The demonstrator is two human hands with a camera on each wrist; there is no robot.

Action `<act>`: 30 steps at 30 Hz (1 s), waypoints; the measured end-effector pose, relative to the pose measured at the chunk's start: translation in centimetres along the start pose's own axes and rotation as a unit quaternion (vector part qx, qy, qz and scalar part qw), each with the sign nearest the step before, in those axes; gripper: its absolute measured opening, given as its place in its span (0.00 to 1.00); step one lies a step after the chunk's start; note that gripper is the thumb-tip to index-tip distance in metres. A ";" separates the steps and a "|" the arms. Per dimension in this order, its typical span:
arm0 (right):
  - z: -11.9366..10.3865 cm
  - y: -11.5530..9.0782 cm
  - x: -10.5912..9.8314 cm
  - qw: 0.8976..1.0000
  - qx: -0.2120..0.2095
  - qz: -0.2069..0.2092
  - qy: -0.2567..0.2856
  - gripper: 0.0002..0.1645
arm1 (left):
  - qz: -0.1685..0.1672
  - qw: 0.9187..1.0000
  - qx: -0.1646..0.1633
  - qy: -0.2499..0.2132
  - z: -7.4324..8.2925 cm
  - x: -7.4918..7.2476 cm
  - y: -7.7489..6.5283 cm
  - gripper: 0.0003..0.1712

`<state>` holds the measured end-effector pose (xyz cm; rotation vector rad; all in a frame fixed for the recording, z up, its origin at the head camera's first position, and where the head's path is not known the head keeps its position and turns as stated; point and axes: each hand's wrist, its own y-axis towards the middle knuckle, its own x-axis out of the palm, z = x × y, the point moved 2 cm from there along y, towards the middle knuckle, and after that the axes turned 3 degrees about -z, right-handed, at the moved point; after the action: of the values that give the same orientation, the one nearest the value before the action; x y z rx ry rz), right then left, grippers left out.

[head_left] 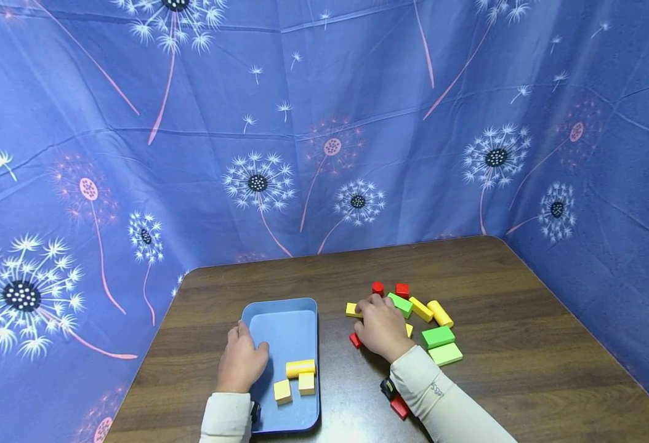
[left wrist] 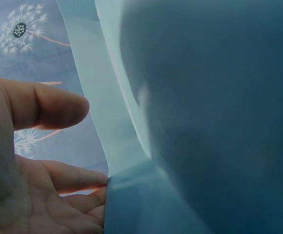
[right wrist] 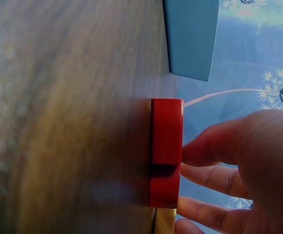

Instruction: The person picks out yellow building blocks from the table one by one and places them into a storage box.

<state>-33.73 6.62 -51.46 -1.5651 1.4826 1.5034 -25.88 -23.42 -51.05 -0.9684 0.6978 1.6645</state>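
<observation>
In the head view, my left hand rests at the left rim of a blue tray. The left wrist view shows its fingers against the tray wall, with the thumb apart from them. Inside the tray lie a yellow cylinder and two pale yellow cubes. My right hand reaches down over loose blocks, its fingertips partly hidden. Beside them are a yellow block and a green block. In the right wrist view, thumb and fingers are spread near a red block; no block is visibly gripped.
Beyond the right hand are a red cylinder, a red block, and a yellow cylinder. Green blocks lie to its right. Another red block is by the right wrist. Dandelion-patterned cloth surrounds the wooden table.
</observation>
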 end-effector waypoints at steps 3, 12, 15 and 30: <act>0.0 -0.1 0.0 1.000 0.001 0.007 0.001 0.16 | 0.000 1.000 0.000 0.001 0.0 0.0 0.0 0.47; -0.1 -0.1 0.0 1.000 0.011 0.004 0.015 0.15 | 0.001 1.000 -0.002 0.003 0.0 0.1 0.1 0.47; -0.2 -0.1 0.0 1.000 0.008 0.005 0.025 0.15 | 0.003 1.000 0.000 0.007 0.0 0.1 0.1 0.47; -0.1 0.0 0.0 1.000 0.017 0.002 0.023 0.10 | 0.001 1.000 -0.006 0.001 0.1 0.1 -0.1 0.47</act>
<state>-33.65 6.53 -51.43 -1.5880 1.5299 1.4468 -25.84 -23.31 -51.10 -0.9784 0.6901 1.6713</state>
